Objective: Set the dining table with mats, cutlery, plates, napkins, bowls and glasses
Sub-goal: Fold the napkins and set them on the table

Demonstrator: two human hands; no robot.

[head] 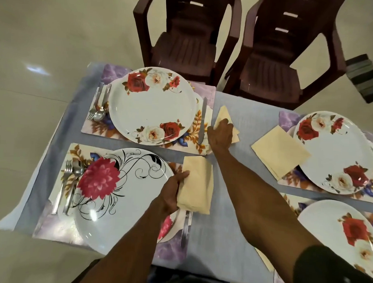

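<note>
My left hand [172, 191] grips a folded cream napkin [198, 184] beside the near-left plate with a pink flower [120, 194]. My right hand [220, 134] presses on another folded cream napkin [224, 115] lying on the tablecloth just right of the far-left mat [97, 127] and its knife [202, 120]. That mat carries a rose plate [151, 106] with a fork and spoon [98, 108] on its left. A third napkin [280, 151] lies tucked under the far-right rose plate [335, 150]. A near-right rose plate [343, 229] is partly cut off.
Two dark brown plastic chairs [185, 41] [275, 59] stand at the table's far edge. A knife [185, 228] lies right of the near-left plate, and a fork and spoon [70, 179] lie left of it. The grey-blue tablecloth [227, 227] covers the table.
</note>
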